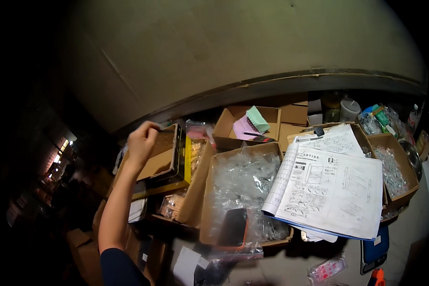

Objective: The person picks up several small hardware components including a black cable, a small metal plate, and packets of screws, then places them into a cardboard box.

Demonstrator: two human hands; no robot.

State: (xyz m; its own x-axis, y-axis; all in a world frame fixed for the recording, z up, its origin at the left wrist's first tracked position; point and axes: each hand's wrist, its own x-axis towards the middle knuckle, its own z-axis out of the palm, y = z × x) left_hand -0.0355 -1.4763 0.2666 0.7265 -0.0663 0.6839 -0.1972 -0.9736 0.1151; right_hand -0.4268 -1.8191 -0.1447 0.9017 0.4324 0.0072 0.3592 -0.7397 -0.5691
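My left hand (143, 142) is raised at the left, on a bare forearm with a dark sleeve. Its fingers are curled closed, and what they hold, if anything, is hidden. Behind the hand lies an open cardboard box (161, 166) with a black and yellow side, near whose far rim the fingers are. I cannot tell whether they touch it. This box rests over a larger carton (195, 191) holding small wooden-coloured pieces (174, 203). My right hand is out of view.
A carton of clear plastic bags (243, 176) stands in the middle, a dark phone (233, 228) with an orange edge on it. Printed instruction sheets (326, 190) lie right of it. Beyond are a box of small bagged parts (391, 171) and a blue scale (374, 250).
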